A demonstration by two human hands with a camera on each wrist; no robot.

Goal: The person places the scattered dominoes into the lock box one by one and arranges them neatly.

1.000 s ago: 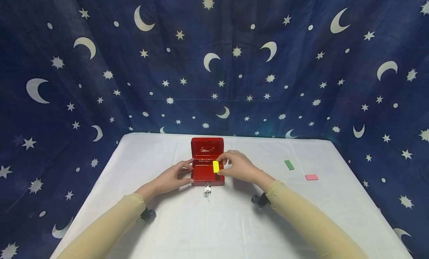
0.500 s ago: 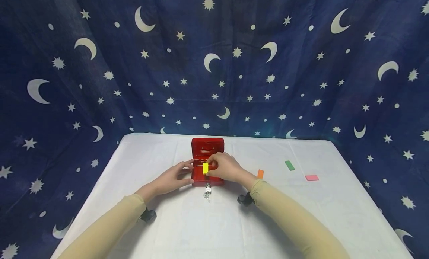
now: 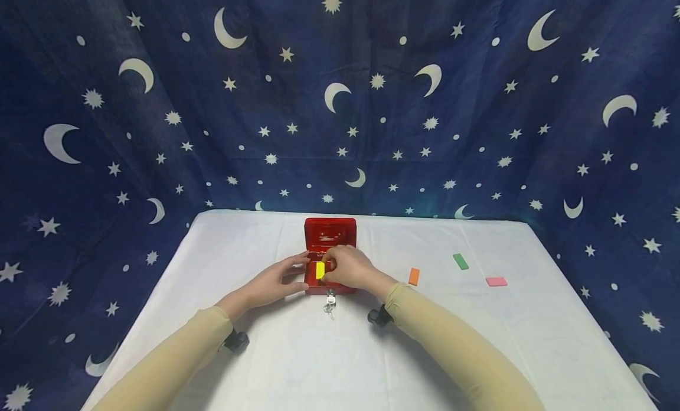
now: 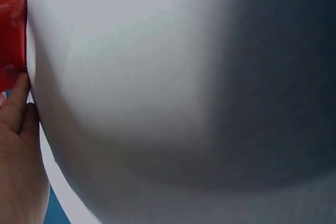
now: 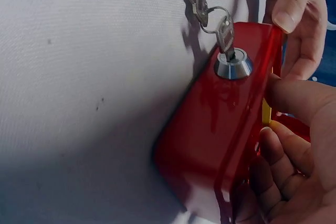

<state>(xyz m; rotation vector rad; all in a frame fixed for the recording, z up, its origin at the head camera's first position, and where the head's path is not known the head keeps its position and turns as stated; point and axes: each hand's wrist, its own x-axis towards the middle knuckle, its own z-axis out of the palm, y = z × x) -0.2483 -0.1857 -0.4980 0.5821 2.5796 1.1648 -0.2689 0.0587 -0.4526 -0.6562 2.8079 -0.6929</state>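
A small red metal cash box [image 3: 330,228] stands on the white cloth with its lid raised. My right hand [image 3: 350,268] pinches a flat yellow block [image 3: 320,270] between thumb and fingers, low inside the box towards its left side. In the right wrist view, only a sliver of the yellow block [image 5: 266,111] shows behind the box's front wall. My left hand [image 3: 273,283] rests against the box's left side, its thumb at the front corner and its fingers spread along the wall. A key [image 5: 226,36] sits in the front lock, with another key on the same ring.
To the right of the box lie three more flat blocks on the cloth: an orange block [image 3: 414,276], a green block [image 3: 460,261] and a pink block [image 3: 496,281]. A dark blue curtain [image 3: 297,127] with moons and stars hangs behind the table.
My right hand has moved left with the yellow block, from the box's right edge to its left side and lower. The orange block has come into view. My left hand stays put.
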